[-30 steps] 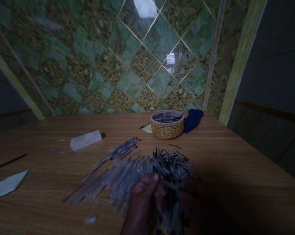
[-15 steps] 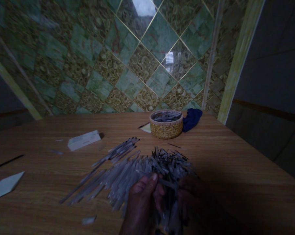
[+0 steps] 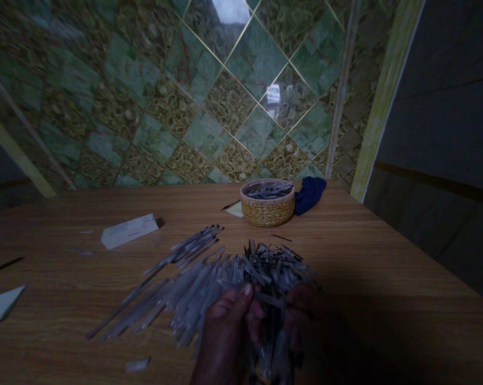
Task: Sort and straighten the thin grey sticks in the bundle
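A big heap of thin grey sticks (image 3: pixel 209 283) lies spread on the wooden table (image 3: pixel 386 267) in front of me. My left hand (image 3: pixel 225 331) grips a bundle of these sticks, thumb pressed on top. My right hand (image 3: pixel 301 315) sits in deep shadow on the right of the same bundle and pinches one thin stick (image 3: pixel 267 299) that runs between both hands. A smaller separate bunch of sticks (image 3: pixel 195 243) lies just beyond the heap, to the left.
A woven basket (image 3: pixel 267 211) holding more sticks stands at the back, a dark blue cloth (image 3: pixel 310 193) beside it. A white box (image 3: pixel 129 230) lies at the left; a paper piece (image 3: pixel 1 305) at the far left edge. A tiled wall rises behind.
The view has shifted slightly, so everything sits a little lower left. Both hands stay on the bundle with hardly any change of grip.
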The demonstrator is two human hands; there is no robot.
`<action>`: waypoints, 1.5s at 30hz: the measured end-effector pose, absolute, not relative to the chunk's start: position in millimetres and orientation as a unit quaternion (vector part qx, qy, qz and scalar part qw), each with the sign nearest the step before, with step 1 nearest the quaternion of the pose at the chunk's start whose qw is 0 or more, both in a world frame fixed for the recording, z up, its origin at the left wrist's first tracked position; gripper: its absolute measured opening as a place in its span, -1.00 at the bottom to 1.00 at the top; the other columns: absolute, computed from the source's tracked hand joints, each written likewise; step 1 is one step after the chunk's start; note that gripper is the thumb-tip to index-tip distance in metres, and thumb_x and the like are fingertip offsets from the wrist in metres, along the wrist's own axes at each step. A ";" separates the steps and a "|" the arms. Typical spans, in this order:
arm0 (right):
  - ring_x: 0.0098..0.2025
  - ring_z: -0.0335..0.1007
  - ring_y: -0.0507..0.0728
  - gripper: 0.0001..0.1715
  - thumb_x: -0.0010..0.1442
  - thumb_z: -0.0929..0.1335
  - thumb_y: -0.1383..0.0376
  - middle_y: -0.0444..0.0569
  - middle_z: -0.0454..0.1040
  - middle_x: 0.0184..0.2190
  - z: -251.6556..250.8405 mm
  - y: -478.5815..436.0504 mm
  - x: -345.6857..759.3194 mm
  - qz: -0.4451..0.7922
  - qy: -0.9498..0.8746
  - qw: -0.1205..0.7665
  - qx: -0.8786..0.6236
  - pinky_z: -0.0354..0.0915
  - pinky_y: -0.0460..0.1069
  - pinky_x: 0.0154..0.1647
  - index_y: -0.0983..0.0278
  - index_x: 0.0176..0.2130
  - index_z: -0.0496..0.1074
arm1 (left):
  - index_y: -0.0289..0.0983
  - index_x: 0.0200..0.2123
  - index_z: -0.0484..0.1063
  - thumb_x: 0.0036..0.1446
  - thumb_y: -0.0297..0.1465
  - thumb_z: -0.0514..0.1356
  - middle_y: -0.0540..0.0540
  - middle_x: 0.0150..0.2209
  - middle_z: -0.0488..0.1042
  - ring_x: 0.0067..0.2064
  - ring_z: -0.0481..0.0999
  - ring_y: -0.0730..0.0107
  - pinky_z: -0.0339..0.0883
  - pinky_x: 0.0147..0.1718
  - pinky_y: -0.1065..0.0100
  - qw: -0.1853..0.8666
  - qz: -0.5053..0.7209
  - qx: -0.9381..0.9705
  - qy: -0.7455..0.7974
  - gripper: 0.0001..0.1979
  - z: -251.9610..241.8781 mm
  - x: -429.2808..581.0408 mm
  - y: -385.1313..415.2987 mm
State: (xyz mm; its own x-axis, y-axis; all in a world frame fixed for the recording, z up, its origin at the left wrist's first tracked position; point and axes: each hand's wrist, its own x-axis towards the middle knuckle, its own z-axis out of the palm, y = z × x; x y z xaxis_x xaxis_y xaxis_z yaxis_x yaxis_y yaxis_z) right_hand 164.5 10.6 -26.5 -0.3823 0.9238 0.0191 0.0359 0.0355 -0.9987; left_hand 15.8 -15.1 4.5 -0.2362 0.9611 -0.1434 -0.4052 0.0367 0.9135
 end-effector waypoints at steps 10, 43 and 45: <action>-0.55 0.28 0.03 -0.77 -0.02 0.31 0.26 -0.19 0.33 -0.55 -30.4 13.4 163.1 0.534 -0.624 0.382 -0.424 0.17 -0.11 -0.57 0.21 -0.28 0.26 | -0.36 -0.58 0.41 -0.07 -0.27 0.30 0.07 -0.74 0.32 -0.75 0.15 0.68 -0.01 -0.73 0.58 0.546 0.634 0.279 0.471 -0.74 5.8 16.5 -14.9; -0.51 0.29 0.00 -0.80 0.06 0.23 0.29 -0.16 0.37 -0.58 -30.0 15.4 168.6 0.354 -0.759 0.319 -0.443 0.12 -0.13 -0.49 0.26 -0.40 0.43 | -0.31 -0.64 0.35 0.03 -0.19 0.20 0.06 -0.78 0.23 -0.70 0.17 0.59 0.06 -0.69 0.55 0.491 0.661 0.284 0.491 -0.65 10.5 3.4 -12.7; -0.52 0.26 -0.01 -0.80 0.06 0.22 0.29 -0.17 0.33 -0.59 -24.3 14.9 170.0 0.360 -0.753 0.315 -0.452 0.10 -0.13 -0.51 0.27 -0.44 0.40 | -0.31 -0.62 0.37 -0.01 -0.21 0.24 0.06 -0.77 0.26 -0.69 0.19 0.58 0.06 -0.70 0.55 0.480 0.666 0.277 0.500 -0.69 14.5 -1.4 -11.9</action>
State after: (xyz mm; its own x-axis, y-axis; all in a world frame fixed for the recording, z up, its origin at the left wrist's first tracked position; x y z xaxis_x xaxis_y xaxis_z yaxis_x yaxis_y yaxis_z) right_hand 170.0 14.9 -24.3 -0.3937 0.9071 0.1490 0.4528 0.3324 -0.8273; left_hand -1.4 -11.9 14.5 -0.3861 0.9159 -0.1100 -0.3614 -0.0405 0.9315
